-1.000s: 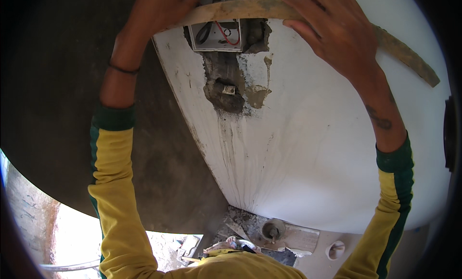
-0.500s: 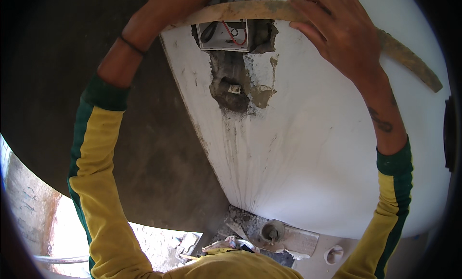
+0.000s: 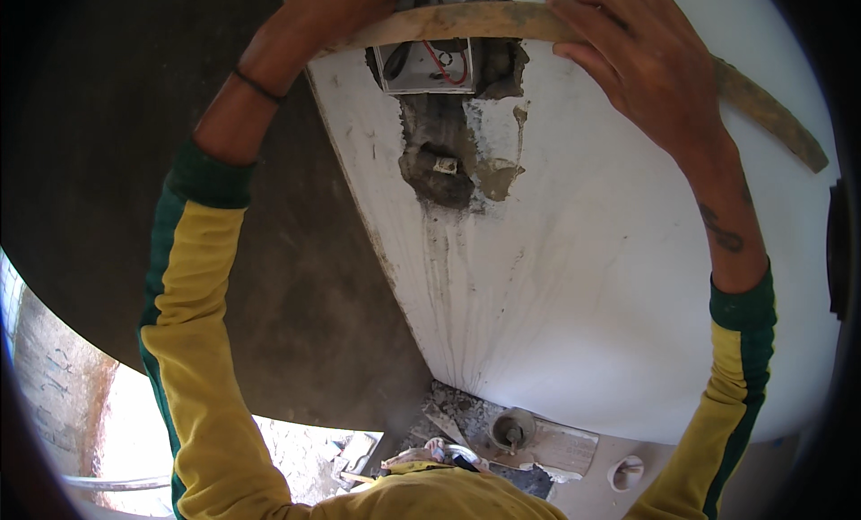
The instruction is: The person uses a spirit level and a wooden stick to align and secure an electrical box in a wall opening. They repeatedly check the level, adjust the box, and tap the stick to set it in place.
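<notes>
A long wooden strip (image 3: 484,21), which looks bent in this view, lies across a square electrical box (image 3: 413,79) set in a chipped recess in the white wall. My right hand (image 3: 650,58) grips the strip right of the box, with fingers along its top edge and the thumb below. The strip's free end passes beyond my wrist. At the upper edge, my left hand (image 3: 354,2) is by the strip's left part; its fingers are out of sight. A red wire and a dark wire show inside the box.
Beneath the box is a broken hole (image 3: 439,175) with a pale pipe-like stub. A dark wall (image 3: 296,278) meets the white one at left. On the floor stand a bucket (image 3: 514,428) by a board (image 3: 565,448) and a white, round, open-ended piece (image 3: 625,473).
The view has shifted slightly, so wall and arms appear a little further right. Both hands keep nearly the same place on the strip.
</notes>
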### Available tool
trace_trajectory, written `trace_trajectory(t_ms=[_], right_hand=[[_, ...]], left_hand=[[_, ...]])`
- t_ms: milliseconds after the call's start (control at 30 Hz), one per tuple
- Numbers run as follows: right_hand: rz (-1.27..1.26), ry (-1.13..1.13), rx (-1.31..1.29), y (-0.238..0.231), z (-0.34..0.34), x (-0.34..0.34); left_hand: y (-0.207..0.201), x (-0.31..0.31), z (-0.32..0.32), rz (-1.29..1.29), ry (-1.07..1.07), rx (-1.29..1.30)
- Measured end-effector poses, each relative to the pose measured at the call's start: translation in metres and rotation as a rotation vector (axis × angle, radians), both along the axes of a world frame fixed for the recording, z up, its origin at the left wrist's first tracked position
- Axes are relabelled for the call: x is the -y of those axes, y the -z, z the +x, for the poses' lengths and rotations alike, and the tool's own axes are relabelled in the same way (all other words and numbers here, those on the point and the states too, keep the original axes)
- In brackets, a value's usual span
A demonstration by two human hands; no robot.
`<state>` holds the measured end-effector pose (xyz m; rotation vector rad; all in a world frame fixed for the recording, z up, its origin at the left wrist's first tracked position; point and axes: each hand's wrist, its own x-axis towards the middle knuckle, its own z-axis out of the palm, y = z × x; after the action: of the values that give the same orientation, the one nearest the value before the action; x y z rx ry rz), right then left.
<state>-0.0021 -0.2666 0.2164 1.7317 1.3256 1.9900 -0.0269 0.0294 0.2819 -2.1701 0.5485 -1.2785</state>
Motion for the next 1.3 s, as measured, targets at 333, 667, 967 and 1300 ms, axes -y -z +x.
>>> trace_trajectory(t_ms=[333, 667, 967, 1300], right_hand=[[0.007, -0.074, -0.032, -0.001, -0.007, -0.004], [-0.004, -0.063, 0.015, -0.001, -0.006, 0.001], [0.028, -0.002, -0.003, 0.001, -0.015, -0.006], [0.046, 0.061, -0.067, 0.001, -0.021, -0.007]], left_hand=[[-0.006, -0.002, -0.014, -0.088, -0.025, -0.130], [-0.024, -0.031, -0.048, -0.369, 0.421, -0.178], [0.000, -0.050, -0.046, -0.568, 0.572, -0.061], [0.335, 0.036, -0.143, -1.353, 0.892, -0.226]])
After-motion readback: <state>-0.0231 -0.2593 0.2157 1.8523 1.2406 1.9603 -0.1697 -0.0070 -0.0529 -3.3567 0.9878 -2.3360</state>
